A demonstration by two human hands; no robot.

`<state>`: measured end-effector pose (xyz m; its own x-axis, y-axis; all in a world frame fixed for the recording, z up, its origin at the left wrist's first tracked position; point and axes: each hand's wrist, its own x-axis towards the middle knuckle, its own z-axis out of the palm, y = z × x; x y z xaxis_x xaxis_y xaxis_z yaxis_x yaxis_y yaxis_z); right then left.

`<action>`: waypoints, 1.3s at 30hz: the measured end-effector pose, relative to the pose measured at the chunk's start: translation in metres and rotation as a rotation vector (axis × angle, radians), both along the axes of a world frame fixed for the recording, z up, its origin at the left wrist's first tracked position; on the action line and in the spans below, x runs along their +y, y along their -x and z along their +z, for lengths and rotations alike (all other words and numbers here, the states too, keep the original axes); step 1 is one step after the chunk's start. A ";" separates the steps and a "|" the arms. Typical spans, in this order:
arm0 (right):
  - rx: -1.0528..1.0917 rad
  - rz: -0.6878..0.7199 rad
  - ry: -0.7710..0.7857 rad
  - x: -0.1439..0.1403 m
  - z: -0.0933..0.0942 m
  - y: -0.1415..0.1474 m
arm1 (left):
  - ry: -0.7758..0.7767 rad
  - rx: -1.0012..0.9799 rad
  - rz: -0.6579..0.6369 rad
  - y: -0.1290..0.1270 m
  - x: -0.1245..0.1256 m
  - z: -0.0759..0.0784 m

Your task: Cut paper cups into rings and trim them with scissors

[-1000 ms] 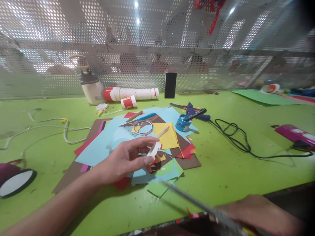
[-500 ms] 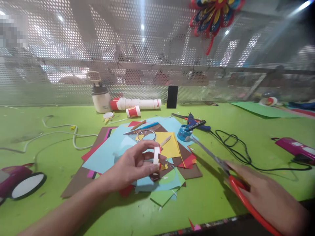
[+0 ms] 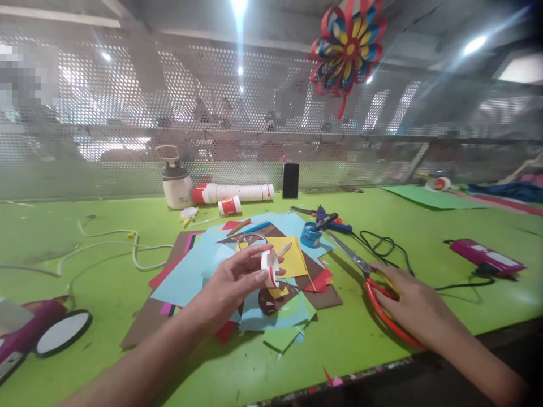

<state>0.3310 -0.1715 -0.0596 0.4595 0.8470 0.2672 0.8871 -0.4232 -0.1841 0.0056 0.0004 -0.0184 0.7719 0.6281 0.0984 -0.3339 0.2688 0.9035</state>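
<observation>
My left hand [image 3: 231, 282] pinches a short white paper ring [image 3: 268, 265] with red at its edge, held above a heap of coloured paper. It looks like a slice of a paper cup, its open side partly turned to me. My right hand [image 3: 418, 302] grips a large pair of scissors [image 3: 350, 254] by orange-red and yellowish handles. The blades look closed and point away to the left, tip near a small blue jar [image 3: 311, 235]. Under my left hand are light blue sheets [image 3: 186, 277], yellow paper [image 3: 292, 263] and a brown sheet [image 3: 139, 322].
A black marker [image 3: 326, 221] lies across the jar, beside a blue glue gun [image 3: 335, 223] with a looping cord. Farther back are a red-and-white cup [image 3: 229, 206], stacked cups [image 3: 240, 193], a spray bottle [image 3: 177, 189] and a phone-like black slab [image 3: 291, 181]. Purple devices [image 3: 486, 254] flank both sides.
The view has tilted upward. The paper ring has turned in my left hand, showing more of its inside. My right hand has come left with the scissors, nearer the paper heap.
</observation>
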 end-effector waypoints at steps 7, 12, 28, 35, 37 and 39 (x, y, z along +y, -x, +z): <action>-0.001 -0.122 0.184 -0.018 -0.002 0.000 | 0.217 -0.081 -0.003 0.000 0.002 0.005; -0.061 -0.144 0.327 -0.007 0.006 0.004 | 0.269 -0.131 -0.027 -0.001 0.003 0.009; -0.212 0.162 0.337 0.031 0.050 0.033 | 0.207 -0.165 -0.171 0.004 0.014 0.011; 0.006 0.585 -0.007 0.053 0.057 0.069 | 0.136 -0.155 -0.157 0.010 0.020 0.022; 0.070 0.666 -0.059 0.062 0.051 0.074 | 0.114 -0.160 -0.130 0.011 0.023 0.025; 0.121 0.702 -0.095 0.070 0.042 0.075 | 0.101 -0.165 -0.098 0.011 0.026 0.027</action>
<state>0.2556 -0.1011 -0.0177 -0.1543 0.9291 0.3360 0.9153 0.2625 -0.3056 -0.0054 0.0262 0.0090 0.8084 0.5639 0.1688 -0.4427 0.3935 0.8057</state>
